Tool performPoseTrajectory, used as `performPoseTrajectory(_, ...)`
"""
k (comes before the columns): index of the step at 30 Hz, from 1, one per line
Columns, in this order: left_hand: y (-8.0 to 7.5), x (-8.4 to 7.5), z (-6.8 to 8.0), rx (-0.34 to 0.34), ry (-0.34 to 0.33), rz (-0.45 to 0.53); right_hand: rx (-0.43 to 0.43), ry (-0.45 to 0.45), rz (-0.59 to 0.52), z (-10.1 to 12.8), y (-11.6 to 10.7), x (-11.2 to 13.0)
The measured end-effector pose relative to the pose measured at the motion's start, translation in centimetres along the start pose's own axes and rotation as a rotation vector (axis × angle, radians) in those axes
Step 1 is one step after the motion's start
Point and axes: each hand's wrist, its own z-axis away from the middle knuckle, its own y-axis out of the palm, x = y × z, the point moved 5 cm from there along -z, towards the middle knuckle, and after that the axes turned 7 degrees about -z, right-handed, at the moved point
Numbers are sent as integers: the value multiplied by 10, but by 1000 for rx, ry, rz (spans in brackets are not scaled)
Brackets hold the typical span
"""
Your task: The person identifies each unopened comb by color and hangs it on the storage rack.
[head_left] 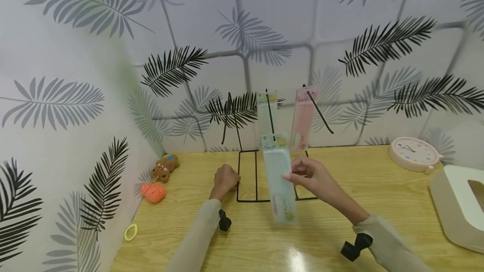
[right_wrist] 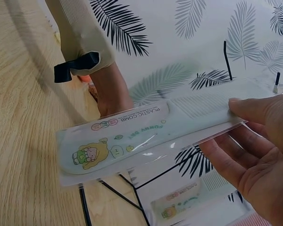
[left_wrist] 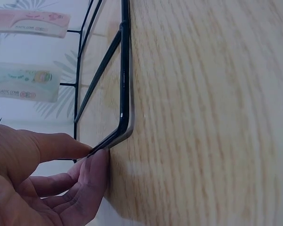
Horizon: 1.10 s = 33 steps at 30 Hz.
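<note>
On the light wood-grain desk (head_left: 332, 230), centre rear: one black wire display rack (head_left: 247, 179) with a rectangular base frame and upright hooks, standing against a white wall printed with grey and black palm leaves. Item held: one pale green plastic comb in a clear printed sleeve (head_left: 279, 177), gripped by the right hand (head_left: 308, 174) between thumb and curled fingers at its right edge, raised off the desk in front of the rack, its top end by the middle hook; the right wrist view shows the cartoon figure and the words "PLASTIC COMB" on the card. Left hand (head_left: 224, 181): fingers curled, fingertips (left_wrist: 96, 162) pressed against the near left corner of the rack's base frame where it meets the desk; whether thumb and fingers actually pinch the wire cannot be told for certain. Hanging on the rack: a second pale green packaged comb (head_left: 266, 112) on the middle hook and a pink packaged comb (head_left: 303, 116) on the right hook. Along the left edge of the desk: a small brown bear toy (head_left: 164, 167), an orange knitted object (head_left: 153, 192) just in front of it, a yellow hair ring (head_left: 130, 232) nearer the viewer. Right side: a round pink clock (head_left: 414, 153) lying face up and a cream tissue box (head_left: 459, 205). Both forearms wear beige sleeves with black wrist mounts.
</note>
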Motion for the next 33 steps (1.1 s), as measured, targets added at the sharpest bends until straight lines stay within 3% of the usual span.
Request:
performPoseTrajectory(5,-1,-1,1,2,3,6,-24,25,18,-9,0,-4)
performPoseTrajectory(14,-2,-3,0,-7,-3,-10,-32,42,-78,-32,-3,-7)
performPoseTrajectory(28,-1,-5,1,16,-5,17,-187,21,-64,-83,-23,-22)
performPoseTrajectory(33,-3,-5,2,-4,-1,-3,-233,20,-10,-100,-22,-28)
